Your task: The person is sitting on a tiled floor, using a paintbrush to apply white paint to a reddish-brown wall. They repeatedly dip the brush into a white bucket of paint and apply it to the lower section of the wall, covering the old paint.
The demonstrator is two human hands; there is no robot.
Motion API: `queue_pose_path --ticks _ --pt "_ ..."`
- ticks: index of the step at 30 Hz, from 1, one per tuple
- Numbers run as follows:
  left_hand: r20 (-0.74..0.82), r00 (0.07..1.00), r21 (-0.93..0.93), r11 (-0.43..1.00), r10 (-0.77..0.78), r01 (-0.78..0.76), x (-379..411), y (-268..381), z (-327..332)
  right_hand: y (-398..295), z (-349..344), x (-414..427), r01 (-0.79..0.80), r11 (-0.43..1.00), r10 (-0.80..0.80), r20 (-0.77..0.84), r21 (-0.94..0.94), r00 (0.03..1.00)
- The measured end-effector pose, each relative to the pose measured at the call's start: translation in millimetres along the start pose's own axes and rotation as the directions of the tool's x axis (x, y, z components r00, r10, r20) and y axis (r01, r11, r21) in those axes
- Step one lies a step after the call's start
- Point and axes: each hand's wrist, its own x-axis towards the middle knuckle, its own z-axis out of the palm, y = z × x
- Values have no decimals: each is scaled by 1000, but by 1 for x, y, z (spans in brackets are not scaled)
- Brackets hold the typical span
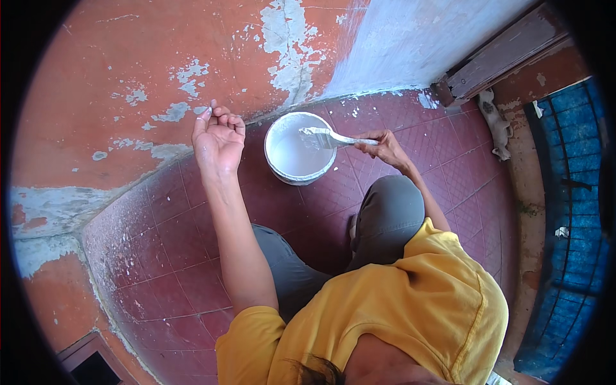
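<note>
My right hand point(382, 148) grips the handle of a paintbrush point(329, 138), whose paint-coated bristles reach over the right side of a round bucket point(272, 168). White paint point(291, 153) lies inside the bucket, which stands on the red tiled floor before me. My left hand point(221, 139) is raised to the left of the bucket, palm up, with fingers loosely curled apart and nothing in it; whitish smears mark its skin. Behind the bucket rises an orange wall point(216, 38) with flaking patches, and its right part point(394, 43) bears a white coat.
White drops and dust spot the red floor tiles point(178, 240). At the right, a cat point(495, 122) lies along a low worn ledge point(527, 192), beside blue sheeting behind a metal grille point(572, 216). A wooden frame point(505, 53) meets the floor at the upper right.
</note>
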Motion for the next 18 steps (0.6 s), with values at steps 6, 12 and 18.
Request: queue_pose_path --ticks 6,12,18 --pt "4 1000 -3 1000 -5 5 0 -1 1 -2 1 0 -5 1000 5 0 -15 1000" --pt "4 1000 -5 1000 -8 8 0 -1 0 -2 1 0 -19 1000 19 -2 -17 1000" --pt "5 1000 -19 1000 -10 11 0 0 0 1 2 1 -13 999 13 -5 -30 1000"
